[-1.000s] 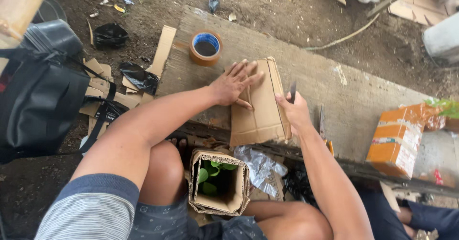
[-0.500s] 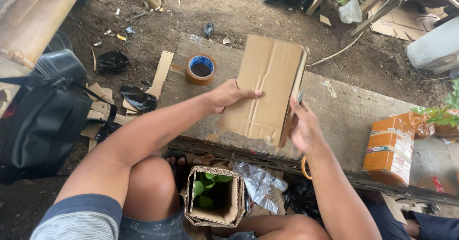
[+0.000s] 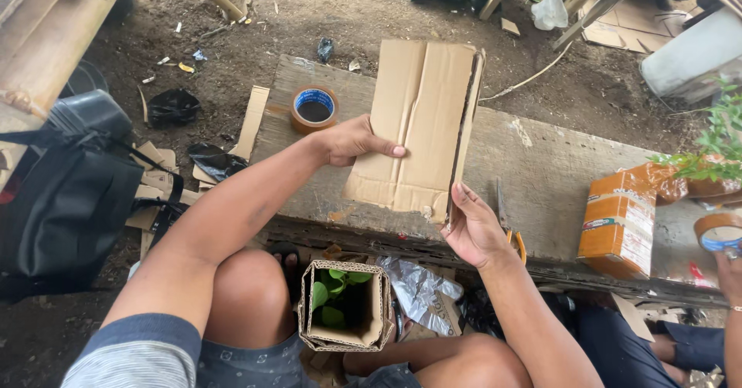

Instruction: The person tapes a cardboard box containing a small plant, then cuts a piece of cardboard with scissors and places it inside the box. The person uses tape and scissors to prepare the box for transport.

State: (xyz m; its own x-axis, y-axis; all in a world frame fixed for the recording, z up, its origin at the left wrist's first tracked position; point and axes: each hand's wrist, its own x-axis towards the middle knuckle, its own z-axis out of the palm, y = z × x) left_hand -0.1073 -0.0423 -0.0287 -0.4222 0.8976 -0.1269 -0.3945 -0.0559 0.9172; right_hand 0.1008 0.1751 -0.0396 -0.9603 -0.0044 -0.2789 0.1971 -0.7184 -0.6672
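Cardboard sheet (image 3: 421, 125), flat, creased and brown, is held up above a worn wooden plank (image 3: 541, 179), its long axis running away from the person, top edge toward the dirt ground. Left hand (image 3: 352, 141) grips its left edge, thumb on the face. Right hand (image 3: 471, 229) pinches the lower right corner, fingers curled around the edge. A roll of brown tape (image 3: 313, 108) lies on the plank to the left. Below, between the knees, stands a small cardboard box (image 3: 344, 307) holding green leaves.
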